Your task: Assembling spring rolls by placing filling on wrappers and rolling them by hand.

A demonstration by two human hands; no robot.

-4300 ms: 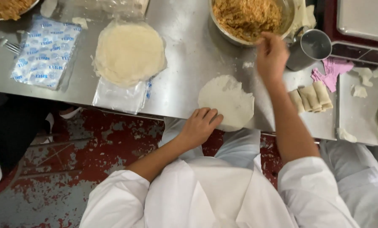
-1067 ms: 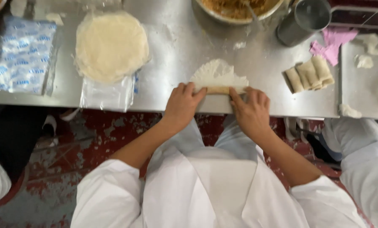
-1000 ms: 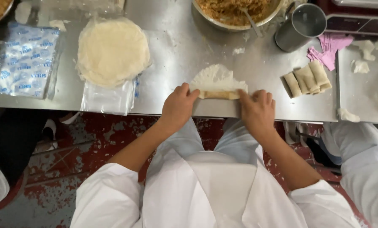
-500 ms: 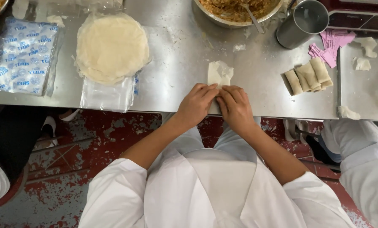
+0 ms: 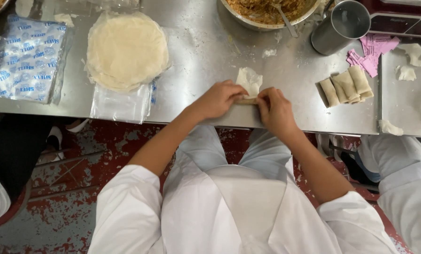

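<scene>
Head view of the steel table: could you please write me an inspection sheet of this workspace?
Surface: steel table, smeared, with dough scraps.
Job's things: half-rolled wrapper, its pointed flap unrolled; stack of round wrappers on clear plastic; bowl of filling with a spoon; finished rolls.
Clutter: printed packet, metal cup, pink paper slips.
Grip: left hand and right hand both pinch the roll.
Cables: nothing seen.
Surroundings: worn red floor; another person's white sleeve at right.

We see bright, even overhead light; soft glare on far steel table; faint shadows under hands; sharp focus throughout; slight wide-angle bending at edges.
</scene>
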